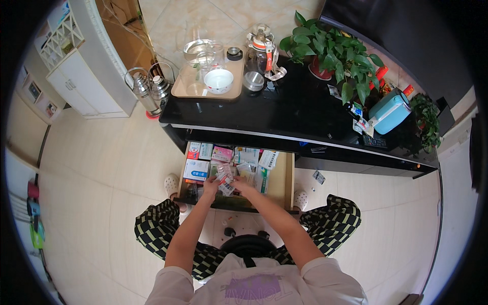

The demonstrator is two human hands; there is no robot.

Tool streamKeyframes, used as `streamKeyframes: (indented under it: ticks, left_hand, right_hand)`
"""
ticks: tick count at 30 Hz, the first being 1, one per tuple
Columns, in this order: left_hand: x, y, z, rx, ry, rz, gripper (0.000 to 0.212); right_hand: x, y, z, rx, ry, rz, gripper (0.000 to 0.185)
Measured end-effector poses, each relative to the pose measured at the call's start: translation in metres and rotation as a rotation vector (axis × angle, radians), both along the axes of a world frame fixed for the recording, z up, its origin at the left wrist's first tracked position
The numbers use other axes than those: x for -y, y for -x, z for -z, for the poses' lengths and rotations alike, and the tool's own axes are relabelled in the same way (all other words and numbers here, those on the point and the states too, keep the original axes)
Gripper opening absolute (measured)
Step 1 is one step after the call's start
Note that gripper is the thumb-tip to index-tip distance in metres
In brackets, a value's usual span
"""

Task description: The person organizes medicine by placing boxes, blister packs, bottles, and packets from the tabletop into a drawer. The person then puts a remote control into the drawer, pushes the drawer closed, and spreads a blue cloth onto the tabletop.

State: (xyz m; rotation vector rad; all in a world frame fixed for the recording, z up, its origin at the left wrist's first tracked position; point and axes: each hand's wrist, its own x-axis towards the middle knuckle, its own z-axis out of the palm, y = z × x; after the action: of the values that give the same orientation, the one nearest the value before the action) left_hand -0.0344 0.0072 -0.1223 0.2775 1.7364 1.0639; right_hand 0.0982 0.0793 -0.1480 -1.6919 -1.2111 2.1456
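Note:
Both hands are over a pulled-out drawer full of medicine boxes and packets. My left hand pinches the left edge of a small printed packet, white with red marks. At its right edge, the fingers of my right hand grip the same packet. A pinkish blister pack shows just beyond it; whether it is held too, I cannot tell. A white and blue box lies to the left, a pink box behind, and a white box with dark print at the right.
Above the drawer, the black cabinet top bears a tray with a white bowl and glassware, a glass jar, potted plants and a light-blue kettle. Vacuum flasks stand at left. A blister pack lies on the floor.

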Motion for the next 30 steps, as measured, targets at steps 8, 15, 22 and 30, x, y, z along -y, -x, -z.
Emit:
streamKeyframes:
  ticks: [8,15,22,30]
  left_hand:
    - [0.003,0.044,0.063,-0.428,-0.078,0.043,0.038]
    - [-0.010,0.007,0.025,-0.874,-0.226,0.183,0.033]
    - [-0.021,-0.011,0.013,-0.929,-0.317,0.253,0.018]
    - [-0.059,-0.085,-0.060,-0.638,-0.673,0.387,0.016]
  right_hand:
    - [0.012,0.038,0.024,-0.024,-0.041,0.052,0.042]
    - [-0.001,0.006,0.029,0.007,-0.167,0.175,0.034]
    - [-0.013,-0.018,-0.022,-0.099,-0.066,0.065,0.025]
    - [-0.048,-0.077,-0.089,-0.171,-0.253,0.189,0.020]
